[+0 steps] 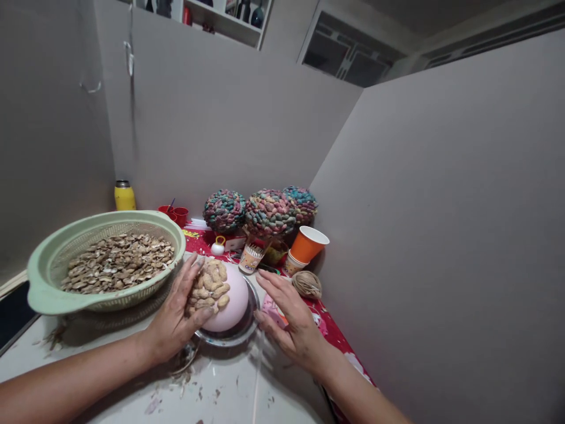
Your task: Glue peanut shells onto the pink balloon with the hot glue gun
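A pink ball, likely a balloon, rests in a round metal bowl. Whole peanuts cover its upper left side. My left hand lies against the left side of the ball and the peanuts, its fingers stretched out. On the other side, my right hand is held apart from the ball near the bowl's right rim, fingers spread and nothing in them.
A green colander of shells stands at the left. Behind are a yellow bottle, red cups, colourful shell-covered balls, an orange cup and a twine roll. A grey wall bounds the right.
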Demonstrator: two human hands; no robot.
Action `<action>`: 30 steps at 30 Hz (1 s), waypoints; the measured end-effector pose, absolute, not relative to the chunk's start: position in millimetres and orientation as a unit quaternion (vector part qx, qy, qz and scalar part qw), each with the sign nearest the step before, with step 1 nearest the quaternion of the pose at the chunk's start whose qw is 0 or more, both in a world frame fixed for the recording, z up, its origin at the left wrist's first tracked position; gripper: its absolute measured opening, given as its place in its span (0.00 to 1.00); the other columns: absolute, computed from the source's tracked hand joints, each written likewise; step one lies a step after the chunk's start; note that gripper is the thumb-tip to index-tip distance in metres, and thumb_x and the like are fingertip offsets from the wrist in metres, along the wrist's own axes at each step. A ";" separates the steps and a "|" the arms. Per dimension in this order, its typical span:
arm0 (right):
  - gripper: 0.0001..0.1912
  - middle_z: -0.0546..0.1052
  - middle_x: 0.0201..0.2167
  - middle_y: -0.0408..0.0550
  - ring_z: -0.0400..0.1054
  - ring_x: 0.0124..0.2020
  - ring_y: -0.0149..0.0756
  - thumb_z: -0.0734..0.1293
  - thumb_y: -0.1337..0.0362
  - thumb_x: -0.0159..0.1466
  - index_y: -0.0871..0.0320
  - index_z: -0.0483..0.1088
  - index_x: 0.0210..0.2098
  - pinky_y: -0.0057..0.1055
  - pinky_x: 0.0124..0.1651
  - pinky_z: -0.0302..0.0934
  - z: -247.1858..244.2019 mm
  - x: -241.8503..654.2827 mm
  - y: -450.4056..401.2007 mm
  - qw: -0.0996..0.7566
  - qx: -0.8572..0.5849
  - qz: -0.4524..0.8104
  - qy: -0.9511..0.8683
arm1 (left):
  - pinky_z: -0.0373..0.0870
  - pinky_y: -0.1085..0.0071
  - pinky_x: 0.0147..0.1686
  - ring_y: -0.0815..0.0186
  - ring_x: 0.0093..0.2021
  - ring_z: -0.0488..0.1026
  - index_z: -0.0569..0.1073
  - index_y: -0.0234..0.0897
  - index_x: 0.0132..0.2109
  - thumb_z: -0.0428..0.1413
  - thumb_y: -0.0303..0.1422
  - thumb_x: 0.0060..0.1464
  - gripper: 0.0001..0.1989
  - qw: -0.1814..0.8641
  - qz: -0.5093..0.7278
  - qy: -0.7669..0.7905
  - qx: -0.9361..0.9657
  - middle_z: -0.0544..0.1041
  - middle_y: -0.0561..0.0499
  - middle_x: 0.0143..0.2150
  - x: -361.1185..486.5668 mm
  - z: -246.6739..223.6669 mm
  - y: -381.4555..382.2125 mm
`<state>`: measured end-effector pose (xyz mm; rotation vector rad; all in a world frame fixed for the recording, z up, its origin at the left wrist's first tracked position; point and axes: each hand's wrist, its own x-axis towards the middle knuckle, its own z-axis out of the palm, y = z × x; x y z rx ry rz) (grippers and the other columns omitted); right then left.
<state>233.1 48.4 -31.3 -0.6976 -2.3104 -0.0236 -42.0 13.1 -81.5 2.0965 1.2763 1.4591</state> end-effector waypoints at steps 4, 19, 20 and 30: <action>0.27 0.68 0.62 0.57 0.63 0.62 0.47 0.63 0.58 0.69 0.51 0.58 0.66 0.48 0.61 0.62 -53.9 253.0 39.7 0.315 -0.351 0.013 -0.882 | 0.45 0.41 0.67 0.44 0.73 0.42 0.40 0.50 0.72 0.60 0.43 0.54 0.48 0.109 0.510 0.444 0.729 0.43 0.41 0.75 -42.5 -86.1 14.0; 0.24 0.70 0.59 0.57 0.62 0.59 0.48 0.63 0.68 0.62 0.58 0.66 0.58 0.43 0.59 0.55 -63.8 267.5 -9.2 0.108 -0.567 0.039 -0.816 | 0.51 0.39 0.65 0.42 0.71 0.49 0.40 0.43 0.71 0.65 0.37 0.46 0.54 0.067 0.499 0.480 0.719 0.51 0.33 0.72 -39.0 -82.0 21.2; 0.23 0.71 0.57 0.56 0.63 0.57 0.47 0.62 0.70 0.61 0.58 0.67 0.56 0.41 0.58 0.56 -63.4 264.1 -5.6 0.100 -0.571 0.031 -0.814 | 0.51 0.39 0.65 0.42 0.71 0.49 0.40 0.42 0.71 0.65 0.38 0.47 0.54 0.064 0.500 0.480 0.718 0.52 0.33 0.72 -38.7 -82.9 21.7; 0.16 0.74 0.51 0.51 0.71 0.47 0.42 0.66 0.57 0.68 0.59 0.70 0.51 0.46 0.49 0.68 -65.2 253.2 30.9 0.001 -0.597 -0.017 -0.802 | 0.56 0.42 0.64 0.42 0.70 0.53 0.40 0.42 0.71 0.65 0.38 0.45 0.55 0.085 0.501 0.515 0.691 0.54 0.32 0.71 -40.0 -98.0 29.6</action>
